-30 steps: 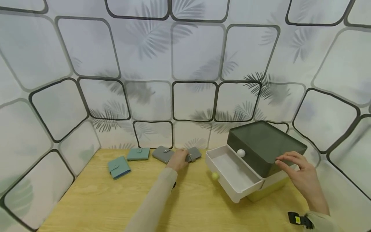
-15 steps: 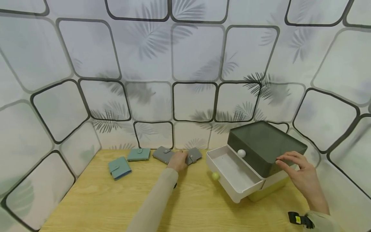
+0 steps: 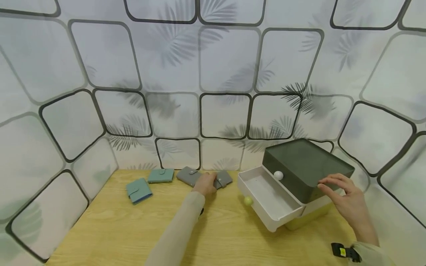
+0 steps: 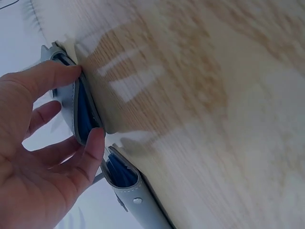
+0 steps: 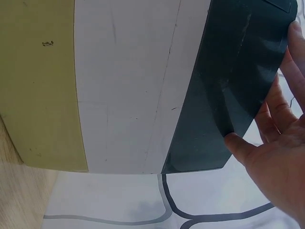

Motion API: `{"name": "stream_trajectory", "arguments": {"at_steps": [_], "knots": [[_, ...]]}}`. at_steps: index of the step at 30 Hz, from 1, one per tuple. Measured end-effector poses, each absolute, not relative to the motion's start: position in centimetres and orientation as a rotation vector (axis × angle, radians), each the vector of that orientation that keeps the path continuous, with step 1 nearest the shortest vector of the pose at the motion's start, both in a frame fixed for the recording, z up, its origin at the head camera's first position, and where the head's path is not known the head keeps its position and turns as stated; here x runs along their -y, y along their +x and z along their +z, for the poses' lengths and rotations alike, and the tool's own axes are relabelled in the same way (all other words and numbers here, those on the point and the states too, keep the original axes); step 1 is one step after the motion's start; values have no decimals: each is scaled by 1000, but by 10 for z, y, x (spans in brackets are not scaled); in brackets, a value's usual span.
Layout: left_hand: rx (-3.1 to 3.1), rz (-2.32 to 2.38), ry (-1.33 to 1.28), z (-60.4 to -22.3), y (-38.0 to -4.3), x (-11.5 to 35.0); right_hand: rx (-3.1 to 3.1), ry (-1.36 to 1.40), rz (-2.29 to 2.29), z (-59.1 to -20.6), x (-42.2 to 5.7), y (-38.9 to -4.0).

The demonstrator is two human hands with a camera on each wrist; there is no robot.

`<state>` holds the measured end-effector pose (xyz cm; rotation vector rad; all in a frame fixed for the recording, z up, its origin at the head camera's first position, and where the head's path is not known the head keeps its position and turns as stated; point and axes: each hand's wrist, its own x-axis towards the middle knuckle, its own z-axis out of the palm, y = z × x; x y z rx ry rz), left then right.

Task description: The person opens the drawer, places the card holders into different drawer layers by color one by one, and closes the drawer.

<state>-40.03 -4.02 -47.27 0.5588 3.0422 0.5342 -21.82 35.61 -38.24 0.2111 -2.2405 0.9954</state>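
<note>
My left hand (image 3: 205, 183) reaches to the back of the table and grips a small grey wallet (image 3: 223, 179) by its edges. In the left wrist view the fingers and thumb are around this wallet (image 4: 85, 107), and its blue lining shows. A longer grey wallet (image 3: 188, 176) with a snap lies beside the hand, partly covered by it. My right hand (image 3: 347, 201) holds the top edge of a three-tier drawer box (image 3: 306, 170). In the right wrist view the thumb presses the dark green side (image 5: 214, 114) while the fingers lie along the top edge.
The middle white drawer (image 3: 266, 194) is pulled out to the left; its inside shows nothing. A yellow-green knob (image 3: 247, 201) and a white knob (image 3: 278, 175) stick out. Two teal wallets (image 3: 161, 176) lie at the back left. Patterned cloth (image 3: 223, 62) walls the table.
</note>
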Motion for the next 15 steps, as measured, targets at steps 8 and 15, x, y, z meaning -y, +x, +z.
{"name": "stream_trajectory", "arguments": {"at_steps": [8, 15], "knots": [[-3027, 542, 549, -477, -401, 38, 2222, 222, 999, -383, -358, -215], [-3033, 581, 589, -475, -400, 43, 2229, 225, 1023, -380, -355, -215]]}}
